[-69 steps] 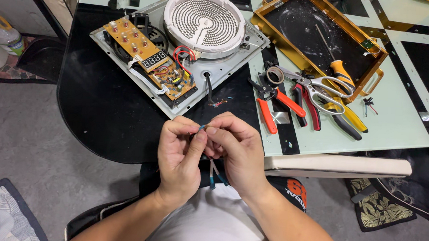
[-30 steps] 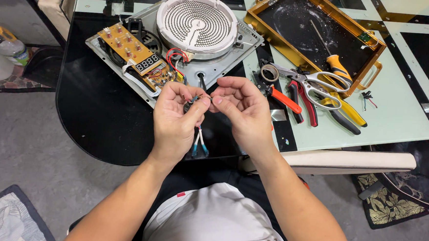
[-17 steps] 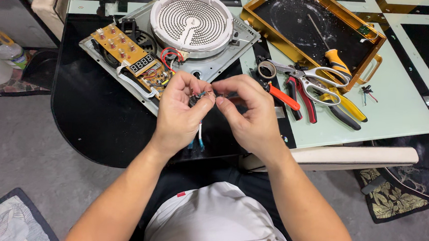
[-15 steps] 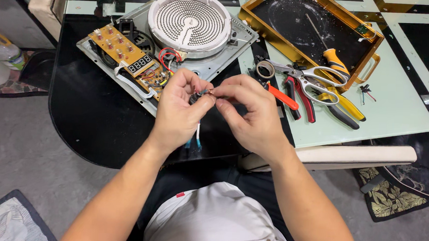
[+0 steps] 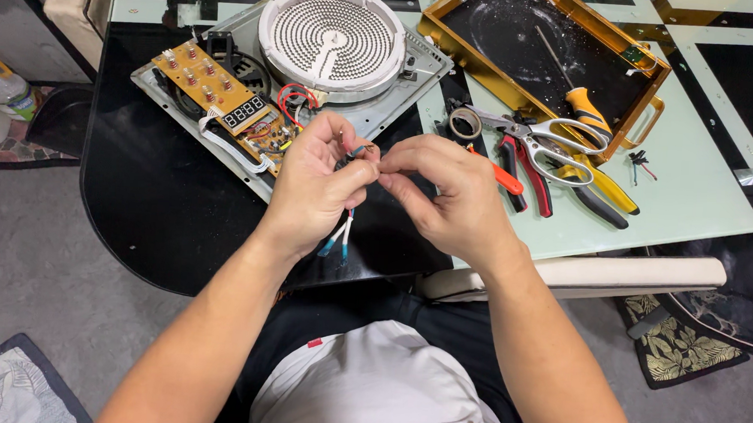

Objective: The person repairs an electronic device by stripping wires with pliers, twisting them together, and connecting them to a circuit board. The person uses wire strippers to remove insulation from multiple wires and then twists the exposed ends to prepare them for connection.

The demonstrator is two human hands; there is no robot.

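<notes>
Two hands are meeting over the near edge of the black tabletop (image 5: pixel 144 225). The left hand (image 5: pixel 313 187) is curling shut around a small bundle of wires (image 5: pixel 339 234), whose two blue-tipped white ends are hanging out below the palm. The right hand (image 5: pixel 446 198) is pinching the upper wire ends between thumb and forefinger, its grip closed to a fine point right against the left fingertips (what exactly sits in that pinch is too small to make out).

Just beyond the hands one opened cooker base (image 5: pixel 382 109) is lying, carrying one round white heating coil (image 5: pixel 332 36) and one yellow circuit board (image 5: pixel 223 105) with a small dark display. To the right, one gold-rimmed tray (image 5: pixel 647 123) is holding one orange-handled screwdriver (image 5: pixel 584 100). Near the tray one pair of white-handled scissors (image 5: pixel 539 134), one red-handled pliers (image 5: pixel 529 172) and one yellow-handled tool (image 5: pixel 601 189) are overlapping, so their tips are hard to separate. One small roll of tape (image 5: pixel 464 123) is sitting beside them. The tray's far corner is being cut off by the frame.
</notes>
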